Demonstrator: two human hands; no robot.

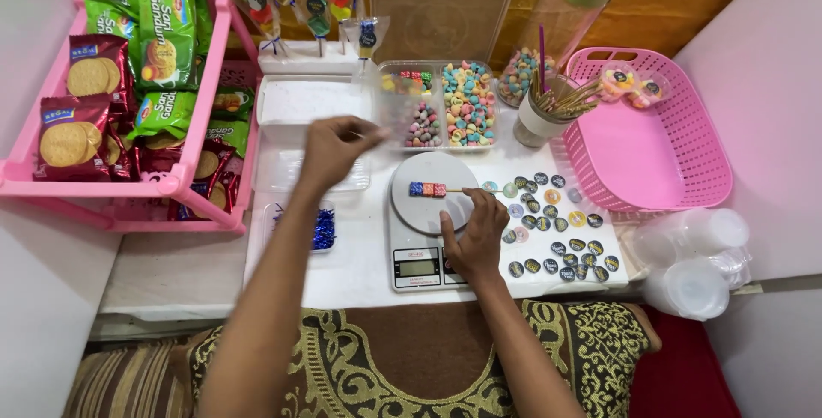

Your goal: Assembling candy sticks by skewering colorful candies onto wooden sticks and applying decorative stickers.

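Note:
A thin wooden stick with three small coloured candy cubes (427, 188) threaded on it lies across the round white plate of a kitchen scale (425, 231). My right hand (476, 238) rests at the scale's right edge, fingers pinched on the stick's bare end. My left hand (332, 151) hovers over a clear tray (317, 174) left of the scale, blurred, its fingers bunched beside a clear divided box of candies (438, 103). Whether it holds a candy I cannot tell.
A pink rack (128, 182) of biscuit packets stands at the left. A pink basket (646, 140) sits at the right, with a cup of sticks (548, 110) and a tall jar (565, 15). Round stickers (556, 229) lie right of the scale. Clear lids (698, 264) stack at the far right.

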